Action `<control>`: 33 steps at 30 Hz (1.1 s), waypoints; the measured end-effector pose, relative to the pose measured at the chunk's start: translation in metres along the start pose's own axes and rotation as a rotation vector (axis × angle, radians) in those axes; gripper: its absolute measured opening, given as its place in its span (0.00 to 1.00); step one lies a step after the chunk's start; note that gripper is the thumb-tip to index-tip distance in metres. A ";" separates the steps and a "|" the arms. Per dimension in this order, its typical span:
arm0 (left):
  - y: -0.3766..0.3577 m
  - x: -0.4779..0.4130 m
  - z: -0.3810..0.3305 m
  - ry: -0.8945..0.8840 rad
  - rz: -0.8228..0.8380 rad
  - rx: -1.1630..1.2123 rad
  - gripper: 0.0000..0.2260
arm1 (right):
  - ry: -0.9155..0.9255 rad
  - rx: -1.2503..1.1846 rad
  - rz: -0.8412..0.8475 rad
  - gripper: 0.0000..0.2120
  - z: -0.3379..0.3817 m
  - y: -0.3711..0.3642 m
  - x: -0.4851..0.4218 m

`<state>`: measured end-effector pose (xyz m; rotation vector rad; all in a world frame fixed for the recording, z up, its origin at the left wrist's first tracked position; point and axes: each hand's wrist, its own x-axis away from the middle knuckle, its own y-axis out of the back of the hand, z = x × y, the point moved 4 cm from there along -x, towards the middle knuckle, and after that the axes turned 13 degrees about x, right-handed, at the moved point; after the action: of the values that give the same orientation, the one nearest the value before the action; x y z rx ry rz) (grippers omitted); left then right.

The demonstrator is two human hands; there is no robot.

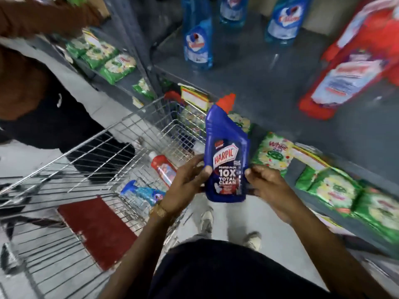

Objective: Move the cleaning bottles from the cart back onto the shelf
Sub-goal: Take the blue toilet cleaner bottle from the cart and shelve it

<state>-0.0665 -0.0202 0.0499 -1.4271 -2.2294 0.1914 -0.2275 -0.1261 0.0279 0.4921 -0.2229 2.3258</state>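
Grey shop shelf [248, 67] is faced as a blue toilet-cleaner bottle [226, 156] is held upright above the cart [121, 147], fingers of left hand [185, 186] and right hand [267, 186] closed around it; it is best kept upright and set beside the blue bottles [198, 39].

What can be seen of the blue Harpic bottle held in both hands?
The Harpic bottle looks like dark blue plastic, with an angled neck and red cap at the top. Its label reads "Harpic Power Plus 10X Total Clean". It is upright, label toward the camera, held off any surface between cart and shelf. The left hand and right hand grip its lower sides.
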 end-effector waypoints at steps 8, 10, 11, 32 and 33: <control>-0.095 0.004 0.037 0.106 0.188 -0.133 0.08 | -0.022 -0.052 -0.253 0.09 -0.033 0.076 0.084; -0.121 0.002 0.038 0.107 0.266 -0.150 0.09 | 0.011 -0.049 -0.298 0.11 -0.034 0.094 0.100; -0.135 0.001 0.039 0.099 0.305 -0.155 0.10 | 0.029 -0.042 -0.323 0.13 -0.034 0.104 0.108; -0.443 -0.103 0.099 -0.341 0.716 -0.324 0.14 | 0.356 -0.014 -1.021 0.14 -0.039 0.386 0.165; -0.448 -0.106 0.100 -0.352 0.711 -0.321 0.14 | 0.343 -0.015 -1.030 0.13 -0.041 0.393 0.164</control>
<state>-0.4431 -0.2996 0.0923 -2.4937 -1.9597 0.3483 -0.6216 -0.2900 0.0520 0.1221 0.1586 1.3552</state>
